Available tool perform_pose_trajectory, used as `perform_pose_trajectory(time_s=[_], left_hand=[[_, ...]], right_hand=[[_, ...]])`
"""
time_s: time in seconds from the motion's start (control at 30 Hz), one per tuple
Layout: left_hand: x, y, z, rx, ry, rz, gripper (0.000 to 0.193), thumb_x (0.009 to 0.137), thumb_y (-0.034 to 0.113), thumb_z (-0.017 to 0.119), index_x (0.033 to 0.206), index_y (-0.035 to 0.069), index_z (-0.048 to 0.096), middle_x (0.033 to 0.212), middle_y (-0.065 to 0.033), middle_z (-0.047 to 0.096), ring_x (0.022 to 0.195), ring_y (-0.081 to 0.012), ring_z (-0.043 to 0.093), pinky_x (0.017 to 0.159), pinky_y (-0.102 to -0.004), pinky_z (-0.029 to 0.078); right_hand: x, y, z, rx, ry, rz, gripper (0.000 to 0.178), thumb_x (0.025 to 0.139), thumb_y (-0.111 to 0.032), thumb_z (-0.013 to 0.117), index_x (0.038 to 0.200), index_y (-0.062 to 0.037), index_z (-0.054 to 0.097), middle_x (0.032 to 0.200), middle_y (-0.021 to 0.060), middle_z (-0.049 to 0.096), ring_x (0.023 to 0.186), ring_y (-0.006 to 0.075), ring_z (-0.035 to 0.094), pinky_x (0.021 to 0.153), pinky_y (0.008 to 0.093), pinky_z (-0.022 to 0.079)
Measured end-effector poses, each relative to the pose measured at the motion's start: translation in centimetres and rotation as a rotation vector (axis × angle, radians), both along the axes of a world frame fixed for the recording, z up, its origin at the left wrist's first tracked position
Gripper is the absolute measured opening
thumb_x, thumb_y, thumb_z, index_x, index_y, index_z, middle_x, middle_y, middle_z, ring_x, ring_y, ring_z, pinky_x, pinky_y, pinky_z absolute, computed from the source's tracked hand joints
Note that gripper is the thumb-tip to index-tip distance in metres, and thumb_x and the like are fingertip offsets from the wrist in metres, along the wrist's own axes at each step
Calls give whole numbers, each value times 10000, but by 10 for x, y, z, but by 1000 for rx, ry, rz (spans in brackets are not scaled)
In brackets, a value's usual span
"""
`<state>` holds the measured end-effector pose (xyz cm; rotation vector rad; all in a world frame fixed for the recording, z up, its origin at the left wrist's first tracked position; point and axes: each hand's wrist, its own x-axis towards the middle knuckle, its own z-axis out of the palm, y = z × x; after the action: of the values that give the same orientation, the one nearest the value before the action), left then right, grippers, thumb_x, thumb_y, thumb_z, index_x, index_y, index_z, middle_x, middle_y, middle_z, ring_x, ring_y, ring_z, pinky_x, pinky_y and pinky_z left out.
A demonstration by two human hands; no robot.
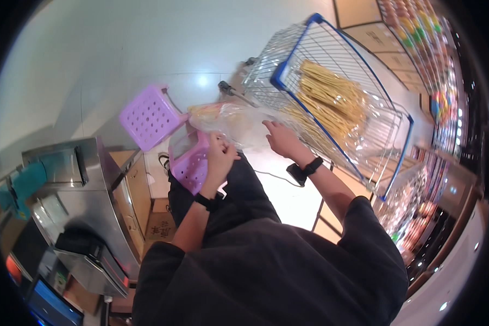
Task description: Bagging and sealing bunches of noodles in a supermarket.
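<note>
A clear plastic bag [233,119] with yellowish contents at its left end lies in front of me, partly smeared by motion. My left hand [221,157] is closed at the bag's near edge, its fingers curled on the film. To the right, my right hand [284,142] reaches out with fingers apart beside the bag's right end and holds nothing I can see. Two purple plastic stools stand here: one stool [149,117] farther off at the left, the other stool [193,165] beside my left forearm.
A blue-trimmed wire shopping cart [339,122] at the right holds long yellow sticks [331,92] in clear bags. Stocked shelves [418,38] line the far right. A steel counter [89,212] with wooden cabinet doors [133,190] stands at the left. A cord [280,178] trails across the floor.
</note>
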<state>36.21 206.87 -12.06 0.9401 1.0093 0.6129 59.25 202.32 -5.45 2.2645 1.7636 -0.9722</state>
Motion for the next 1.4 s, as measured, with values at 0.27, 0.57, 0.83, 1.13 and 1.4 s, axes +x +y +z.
perform_pose_trajectory(time_s=[0.27, 0.57, 0.83, 1.13, 1.4], left_hand=[[8, 66, 35, 4, 263, -286, 634, 870, 119, 776, 1291, 46, 308, 790, -119, 619, 579, -170, 626, 502, -301, 564], [17, 109, 66, 119, 398, -307, 356, 906, 171, 757, 1111, 2, 520, 739, -70, 629, 542, -127, 593, 464, -273, 508], [-16, 133, 111, 567, 447, -321, 73, 961, 21, 608, 1033, 10, 606, 911, -62, 661, 748, -126, 645, 661, -247, 537], [-43, 151, 154, 477, 620, -255, 57, 976, 52, 593, 1007, 15, 623, 939, -61, 672, 797, -133, 652, 715, -279, 551], [-4, 155, 169, 536, 491, -309, 78, 981, 44, 596, 1027, -7, 632, 951, -72, 679, 796, -141, 662, 693, -275, 550]], right_hand=[[37, -76, 170, 332, 313, -324, 253, 951, -159, 655, 1180, -54, 650, 1131, 132, 691, 993, 289, 673, 880, 369, 539], [287, -185, 147, 141, 185, -1135, 530, 853, -311, 780, 1254, -36, 571, 1074, 134, 668, 918, 211, 665, 790, 311, 557], [380, -238, 9, -306, -346, -901, 1299, 635, -476, 905, 1575, -17, 135, 1570, 321, 261, 1395, 464, 403, 1129, 488, 403], [412, -268, 11, -120, -337, -1155, 666, 709, -474, 856, 1157, -31, 639, 1144, 231, 688, 1097, 395, 655, 937, 466, 521], [393, -236, 28, 271, -181, -774, 276, 848, -247, 745, 803, 0, 630, 811, 215, 681, 784, 376, 680, 691, 473, 518]])
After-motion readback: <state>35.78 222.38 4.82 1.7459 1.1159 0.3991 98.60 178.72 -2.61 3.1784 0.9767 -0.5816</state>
